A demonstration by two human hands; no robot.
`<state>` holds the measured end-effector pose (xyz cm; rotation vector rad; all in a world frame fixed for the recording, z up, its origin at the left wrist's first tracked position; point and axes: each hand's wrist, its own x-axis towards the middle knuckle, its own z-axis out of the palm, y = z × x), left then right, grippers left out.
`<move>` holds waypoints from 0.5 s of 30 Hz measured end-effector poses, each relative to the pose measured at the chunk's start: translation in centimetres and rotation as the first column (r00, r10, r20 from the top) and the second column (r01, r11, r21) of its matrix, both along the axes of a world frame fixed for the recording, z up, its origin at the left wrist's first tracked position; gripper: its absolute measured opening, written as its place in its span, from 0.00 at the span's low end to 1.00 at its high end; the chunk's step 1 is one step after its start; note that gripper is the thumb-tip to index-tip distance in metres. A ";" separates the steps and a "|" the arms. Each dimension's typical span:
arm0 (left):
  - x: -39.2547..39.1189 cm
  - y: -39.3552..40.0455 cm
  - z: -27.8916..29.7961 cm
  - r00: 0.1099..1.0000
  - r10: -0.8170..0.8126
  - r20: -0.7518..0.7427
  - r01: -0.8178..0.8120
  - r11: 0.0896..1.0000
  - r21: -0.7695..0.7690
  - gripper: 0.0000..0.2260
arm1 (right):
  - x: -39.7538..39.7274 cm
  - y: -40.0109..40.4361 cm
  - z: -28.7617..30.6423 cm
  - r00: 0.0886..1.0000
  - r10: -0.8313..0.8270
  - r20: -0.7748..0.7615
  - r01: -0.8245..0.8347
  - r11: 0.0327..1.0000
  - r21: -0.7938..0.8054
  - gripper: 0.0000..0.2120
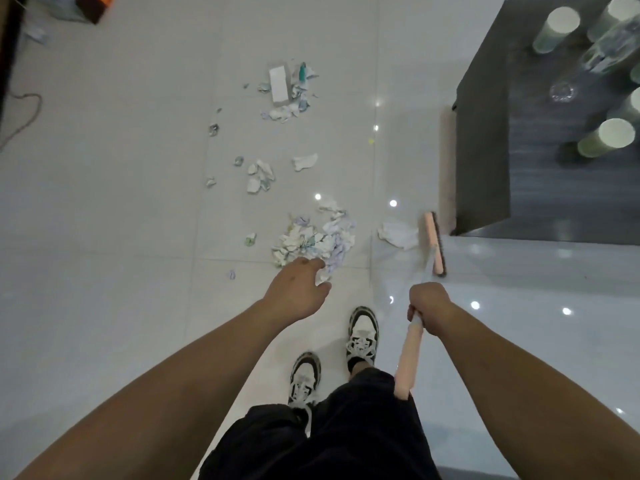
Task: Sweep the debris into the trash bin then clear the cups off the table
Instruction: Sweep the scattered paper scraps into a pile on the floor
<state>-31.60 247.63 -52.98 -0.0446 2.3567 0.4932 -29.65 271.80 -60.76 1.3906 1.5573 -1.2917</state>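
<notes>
Crumpled paper debris [315, 239] lies scattered over the white tile floor, with a bigger pile just ahead of my feet and a small white box [279, 84] farther off. My right hand [429, 306] grips the pink broom handle [410, 355]; the pink broom head [433, 243] rests on the floor beside a white paper scrap [398, 234]. My left hand [299, 289] hangs free over the floor with loose fingers, holding nothing. Several pale green cups [606, 138] stand on the dark table [540, 188] at the right.
A clear glass [561, 91] and a clear bottle [609, 46] also stand on the table. My two sneakers [362, 336] are on the tiles below the pile. A cable [24, 116] lies at the far left, an orange object [100, 3] at the top left. No trash bin shows.
</notes>
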 end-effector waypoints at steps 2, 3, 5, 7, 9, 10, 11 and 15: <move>0.7 -1.4 -0.4 0.999 0.027 0.023 -0.026 0.999 -0.026 0.22 | 0.0 -2.1 -0.4 0.995 0.081 0.056 -0.079 0.996 -0.027 0.12; 1.1 -2.1 -0.5 0.998 0.046 0.035 -0.044 0.998 -0.038 0.22 | 0.1 -3.2 -0.2 0.988 0.135 0.069 -0.131 0.989 -0.062 0.10; 1.8 -3.3 -0.7 0.996 0.078 0.045 -0.076 0.996 -0.056 0.22 | -0.1 -5.5 0.2 0.986 0.165 0.021 -0.160 0.974 -0.161 0.11; 2.4 -4.5 -0.8 0.994 0.100 0.040 -0.098 0.993 -0.058 0.21 | -0.2 -7.4 0.7 0.988 0.152 0.023 -0.143 0.962 -0.234 0.14; 3.0 -5.9 -0.8 0.992 0.127 0.028 -0.126 0.991 -0.040 0.21 | -0.3 -8.7 1.3 0.989 0.132 0.070 -0.105 0.948 -0.300 0.12; 3.2 -6.6 -0.8 0.990 0.142 0.023 -0.142 0.989 -0.029 0.21 | -0.4 -9.3 1.7 0.992 0.091 0.092 -0.054 0.937 -0.344 0.11; 3.5 -7.4 -0.7 0.987 0.157 0.018 -0.156 0.988 -0.017 0.21 | -0.4 -10.1 2.0 0.993 0.057 0.102 -0.016 0.931 -0.364 0.11; 4.7 -11.2 -0.8 0.980 0.198 0.007 -0.198 0.980 0.008 0.22 | 0.2 -13.7 3.4 0.992 0.062 0.108 -0.024 0.946 -0.324 0.13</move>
